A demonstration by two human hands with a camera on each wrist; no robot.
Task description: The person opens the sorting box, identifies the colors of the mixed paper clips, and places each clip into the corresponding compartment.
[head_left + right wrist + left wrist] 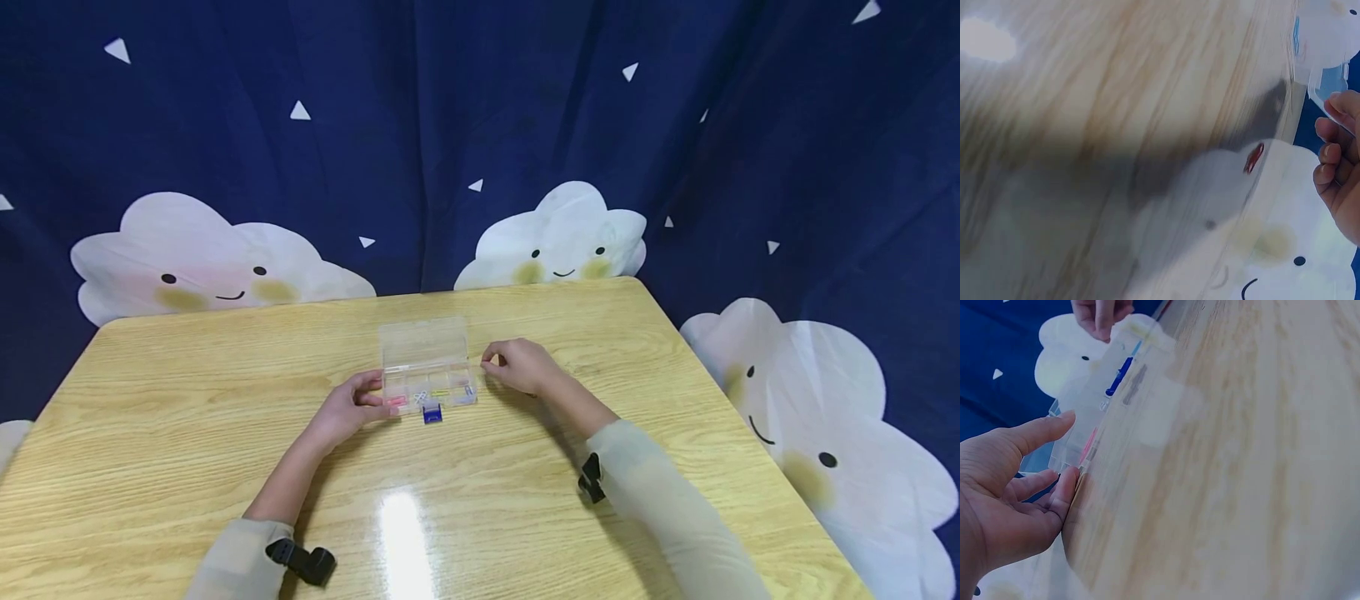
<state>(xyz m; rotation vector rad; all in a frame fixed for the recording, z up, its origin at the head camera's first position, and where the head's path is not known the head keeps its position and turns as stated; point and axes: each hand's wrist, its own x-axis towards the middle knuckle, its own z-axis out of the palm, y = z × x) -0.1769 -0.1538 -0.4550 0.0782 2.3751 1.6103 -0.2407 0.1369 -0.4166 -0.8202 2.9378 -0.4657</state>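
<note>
A clear plastic compartment box (411, 398) stands on the table with its lid (423, 340) tilted back. Pink paper clips (396, 402), white ones (421, 397), yellow ones (439, 392) and blue ones (468, 391) lie in separate compartments. At the front hangs a blue latch (432, 413). My left hand (352, 411) rests against the box's left end, thumb at the front corner and fingers along the side. Close by the right end, my right hand (519, 365) has curled fingers, thumb and index tips together; no object shows between them.
One red paper clip (1254, 157) lies on the wooden table (225, 400), beneath the right wrist. Behind the table's far edge hangs a dark blue curtain (420, 125) with clouds and small white triangles. Black straps with cameras (302, 561) sit on both sleeves.
</note>
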